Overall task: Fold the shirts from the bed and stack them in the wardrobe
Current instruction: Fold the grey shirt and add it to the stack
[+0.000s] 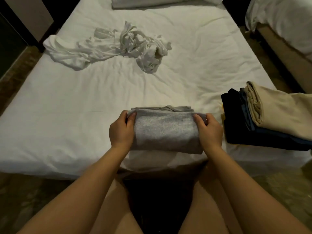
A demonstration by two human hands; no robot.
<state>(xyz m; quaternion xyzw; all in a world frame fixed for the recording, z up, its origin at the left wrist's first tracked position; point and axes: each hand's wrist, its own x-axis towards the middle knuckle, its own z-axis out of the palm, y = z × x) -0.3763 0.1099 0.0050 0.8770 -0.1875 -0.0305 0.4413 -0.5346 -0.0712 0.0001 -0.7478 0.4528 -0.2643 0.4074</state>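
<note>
While my left hand point(120, 129) and right hand point(210, 130) pinch the grey shirt's point(164, 132) folded ends, thumbs on top, it feels light, soft, floppy between them.

You are standing at the edge of a wide bed point(67, 132) in a bedroom, looking down on its creased white sheet. A second bed point(285, 21), also dressed in white, is standing near it on your right. Brown patterned floor point(278, 191) is showing around both. Folded white bedding point(152, 1) is lying at the far end, while a crumpled white shirt point(109, 46) and a stack of folded clothes point(273, 119) are resting on the sheet.
</note>
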